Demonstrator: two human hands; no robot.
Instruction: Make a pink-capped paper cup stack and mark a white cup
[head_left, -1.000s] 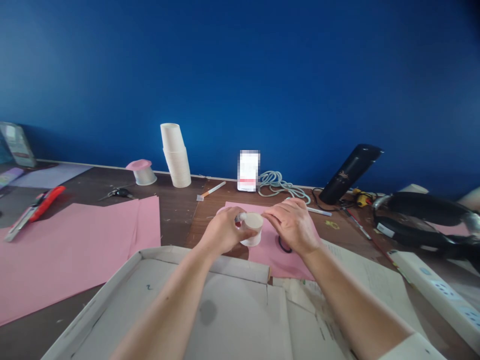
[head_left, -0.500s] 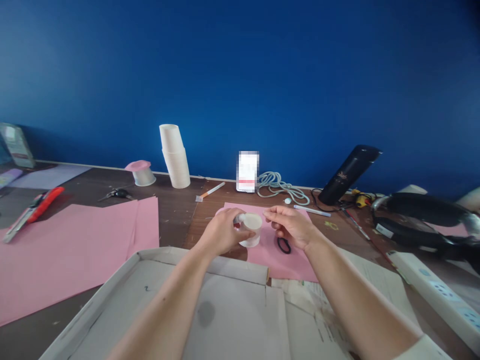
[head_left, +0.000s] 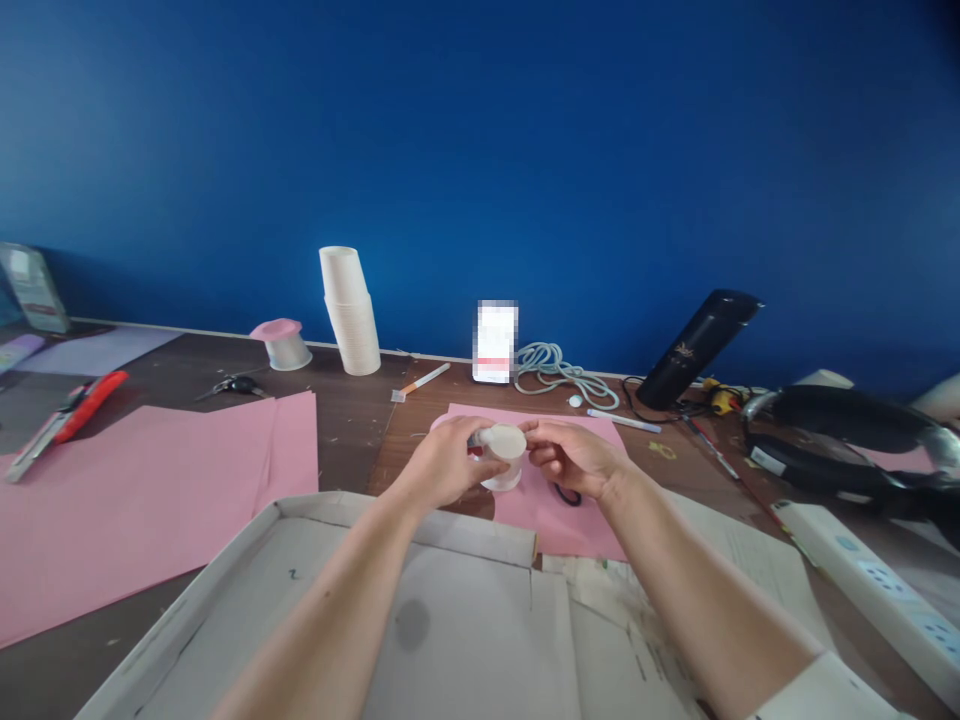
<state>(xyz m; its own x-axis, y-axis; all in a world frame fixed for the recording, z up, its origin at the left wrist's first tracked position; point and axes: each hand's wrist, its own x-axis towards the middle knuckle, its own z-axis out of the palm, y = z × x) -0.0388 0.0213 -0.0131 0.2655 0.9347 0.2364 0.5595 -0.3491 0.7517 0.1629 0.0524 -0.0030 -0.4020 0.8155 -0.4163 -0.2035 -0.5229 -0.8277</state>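
The left hand grips a white cup, its flat round end up, thumb across the near side. The cup is just left of the right hand, by the left edge of a pink sheet; whether it rests on anything I cannot tell. Something small and pale pokes out between the left thumb and fingers — perhaps a tube, mostly hidden by the hand. The right hand has its fingertips at the cup's right side, fingers curled; I cannot tell whether they pinch anything. Below it a black loop is partly covered. The phone screen is pixelated — unreadable. The frame cuts off the power strip and the box.
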